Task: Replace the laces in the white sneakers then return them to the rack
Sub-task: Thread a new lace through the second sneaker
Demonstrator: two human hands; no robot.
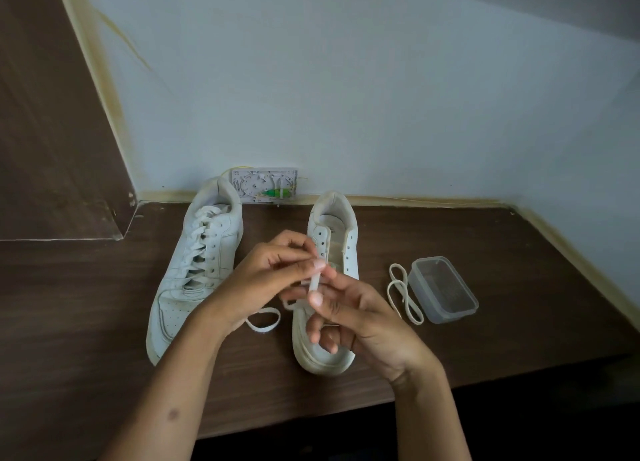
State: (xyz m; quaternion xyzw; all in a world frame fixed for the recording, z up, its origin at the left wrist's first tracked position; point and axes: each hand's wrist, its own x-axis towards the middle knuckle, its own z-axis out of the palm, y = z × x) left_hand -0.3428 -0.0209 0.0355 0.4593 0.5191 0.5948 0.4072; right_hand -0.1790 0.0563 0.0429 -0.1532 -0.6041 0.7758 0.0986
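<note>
On the dark wooden desk (450, 239), the laced sneaker (194, 270) lies furthest left of the unlaced sneaker (332, 239), toe toward the person, its white laces criss-crossed through the eyelets. A loop of lace (265, 320) lies on the desk between the two shoes, just left of the unlaced sneaker's toe. The left hand (266, 280) hovers above that sneaker's left side, fingers curled, its grip pinching the upper end of a short stretch of lace tip (316, 282). The right hand (353, 315) sits over the same sneaker's front half, thumb and forefinger pinching the lower end of that lace tip, the other fingers loosely bent above the toe. The lace tip thus stands between both grips, above the sneaker's open tongue area, whose eyelets show bare. Right of the unlaced sneaker, a loose folded lace (403, 292) lies on the desk, just beside a clear plastic box (443, 289). Behind the sneakers, a grey wall plate (265, 185) sits against the wall.
</note>
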